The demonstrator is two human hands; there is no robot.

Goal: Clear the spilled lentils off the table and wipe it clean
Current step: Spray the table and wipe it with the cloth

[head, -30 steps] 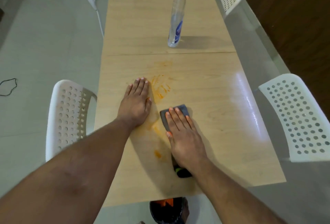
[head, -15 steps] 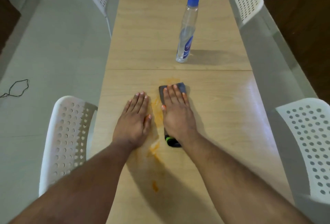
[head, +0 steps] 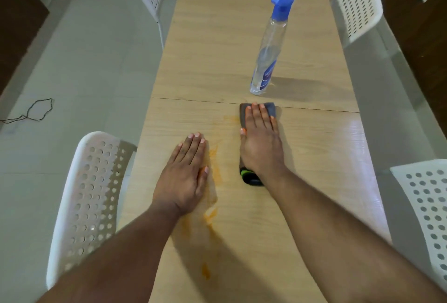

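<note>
— So, where are your hands?

— Both lie flat on the worktop (head: 302,157), palms down. My right hand (head: 262,145) presses on a grey cloth (head: 271,108), fingers (head: 256,119) straight and close together, not curled round anything. The cloth's far end shows past my fingertips, touching the seam (head: 193,101) that crosses the worktop; its dark end with a green stripe (head: 248,173) sticks out under my wrist.

— And the left?

— My left hand (head: 183,177) rests bare on the wood, nearer to me than the right, fingers together, thumb alongside, holding nothing.

— Any lentils left?

— No whole lentils that I can make out. Orange smears (head: 215,169) run between my two hands, just right of my left thumb. A fainter patch (head: 229,119) sits left of my right fingertips, another streak (head: 210,215) lies by my left wrist, and a small blob (head: 205,271) sits between my forearms, near the worktop's close edge.

— What else is about?

— A spray bottle (head: 266,61) with a blue trigger stands just beyond my right fingertips, past the seam. White perforated chairs stand along both sides, one (head: 82,206) just left of my left arm. A dark cord (head: 36,111) lies on the floor further left.
</note>
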